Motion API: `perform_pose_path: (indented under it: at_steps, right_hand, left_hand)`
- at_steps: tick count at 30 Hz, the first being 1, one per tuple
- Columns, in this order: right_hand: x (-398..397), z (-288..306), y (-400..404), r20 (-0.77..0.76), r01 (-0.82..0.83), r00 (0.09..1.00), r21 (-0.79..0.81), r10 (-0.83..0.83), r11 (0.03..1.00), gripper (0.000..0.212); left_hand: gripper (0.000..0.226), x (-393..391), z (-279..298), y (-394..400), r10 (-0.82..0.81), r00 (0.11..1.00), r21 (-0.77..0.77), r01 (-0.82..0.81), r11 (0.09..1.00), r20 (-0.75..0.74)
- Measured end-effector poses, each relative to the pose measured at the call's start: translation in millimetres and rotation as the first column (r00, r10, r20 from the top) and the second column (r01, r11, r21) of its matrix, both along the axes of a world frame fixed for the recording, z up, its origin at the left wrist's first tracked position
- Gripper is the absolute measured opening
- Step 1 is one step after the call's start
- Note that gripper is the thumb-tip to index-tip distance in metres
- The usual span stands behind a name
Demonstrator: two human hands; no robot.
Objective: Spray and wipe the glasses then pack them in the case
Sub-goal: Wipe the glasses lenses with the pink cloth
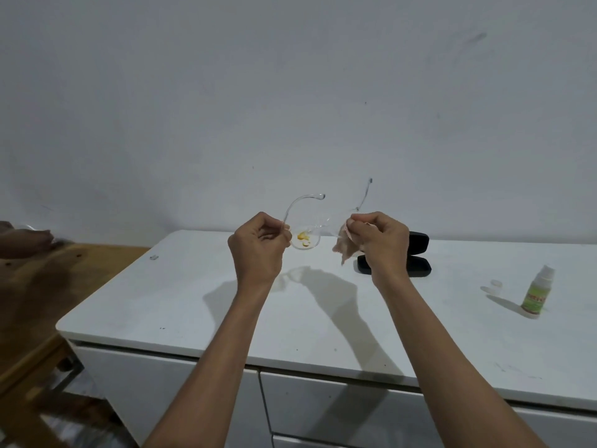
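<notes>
I hold clear-framed glasses point(305, 239) in the air above the white cabinet top point(200, 305). My left hand point(258, 247) pinches the frame at its left side, one temple arm curving up over it. A yellow smear shows on the left lens. My right hand point(381, 242) presses a pale pink cloth point(345, 245) against the right lens, which is mostly hidden. Behind my right hand lies the black glasses case point(416, 253), open, partly hidden. The small spray bottle point(538, 292) with a green label stands at the right, its clear cap point(496, 286) off beside it.
A wooden table point(38, 286) adjoins the cabinet on the left, with a blurred object at its far edge. A grey-white wall stands close behind. Drawer fronts show below the cabinet's front edge.
</notes>
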State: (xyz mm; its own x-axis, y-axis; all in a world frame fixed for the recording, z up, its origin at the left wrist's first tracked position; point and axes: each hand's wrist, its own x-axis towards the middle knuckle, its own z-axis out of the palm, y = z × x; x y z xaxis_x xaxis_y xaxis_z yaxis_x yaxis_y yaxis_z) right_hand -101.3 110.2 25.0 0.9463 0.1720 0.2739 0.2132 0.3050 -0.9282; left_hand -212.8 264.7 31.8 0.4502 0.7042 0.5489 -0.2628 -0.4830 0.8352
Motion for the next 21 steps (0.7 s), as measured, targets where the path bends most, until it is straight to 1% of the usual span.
perform_pose_path:
  at_steps: [3, 4, 6, 8, 11, 15, 18, 21]
  right_hand:
    - [-5.5, 1.2, 17.4, -0.019, 0.218, 0.976, 0.075, -0.217, 0.973, 0.007]
    - [-7.1, 3.4, 23.2, -0.035, 0.257, 0.967, 0.123, -0.254, 0.959, 0.009]
    - [-9.2, 8.0, 33.1, -0.06, 0.29, 0.957, 0.193, -0.284, 0.937, 0.014]
    - [-9.3, 11.1, 39.9, -0.059, 0.296, 0.955, 0.188, -0.29, 0.937, 0.013]
    - [-5.9, 14.0, 42.3, -0.067, 0.219, 0.975, 0.129, -0.212, 0.967, 0.007]
    - [3.6, 16.8, 30.2, -0.083, 0.048, 0.995, -0.004, -0.048, 0.999, 0.018]
    - [9.6, 16.3, 19.5, -0.051, -0.055, 0.997, -0.109, 0.05, 0.992, 0.019]
    - [11.5, 15.1, 7.4, 0.009, -0.116, 0.993, -0.173, 0.12, 0.978, 0.023]
  left_hand:
    - [0.022, 2.0, 1.2, -6.8, 0.008, 0.999, 0.014, -0.009, 1.0, 0.031]
    - [0.022, 2.7, 1.9, -9.1, 0.011, 0.999, 0.02, -0.012, 1.0, 0.047]
    - [0.019, 4.9, 3.4, -13.2, 0.012, 0.997, 0.036, -0.015, 0.999, 0.079]
    - [0.017, 7.7, 5.0, -16.5, 0.016, 0.995, 0.053, -0.021, 0.998, 0.101]
    - [0.017, 11.7, 7.3, -15.9, 0.036, 0.994, 0.06, -0.042, 0.997, 0.107]
    - [0.025, 14.7, 9.6, -7.5, 0.05, 0.995, 0.052, -0.055, 0.997, 0.09]
    - [0.031, 14.7, 9.0, -1.4, 0.034, 0.998, 0.017, -0.035, 0.999, 0.058]
    - [0.022, 13.8, 8.3, 4.2, 0.003, 0.999, -0.016, -0.003, 1.0, 0.035]
